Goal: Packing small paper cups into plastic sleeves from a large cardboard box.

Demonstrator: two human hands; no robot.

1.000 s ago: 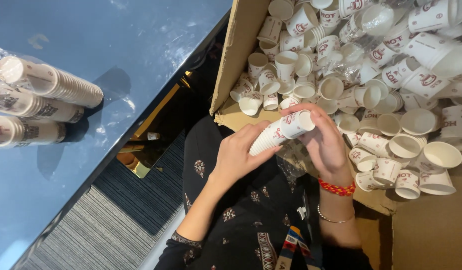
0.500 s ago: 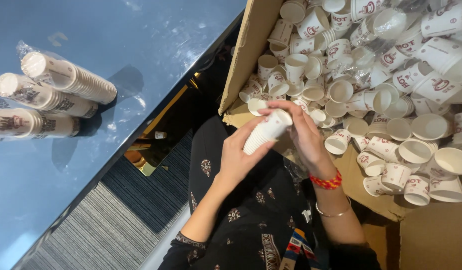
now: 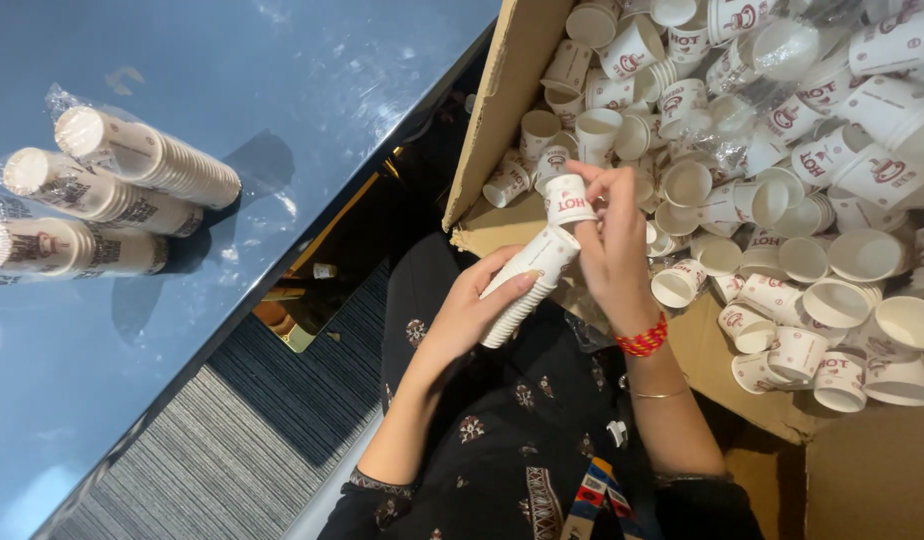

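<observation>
Cardboard box (image 3: 502, 130) behind — hands (image 3: 472, 310) stacking cups (image 3: 527, 280).

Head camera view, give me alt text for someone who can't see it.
A person's left hand holds a nested stack of white paper cups while the right hand fits another cup onto its end, beside a cardboard box full of loose cups. Three plastic-wrapped cup sleeves lie on a blue table.
</observation>
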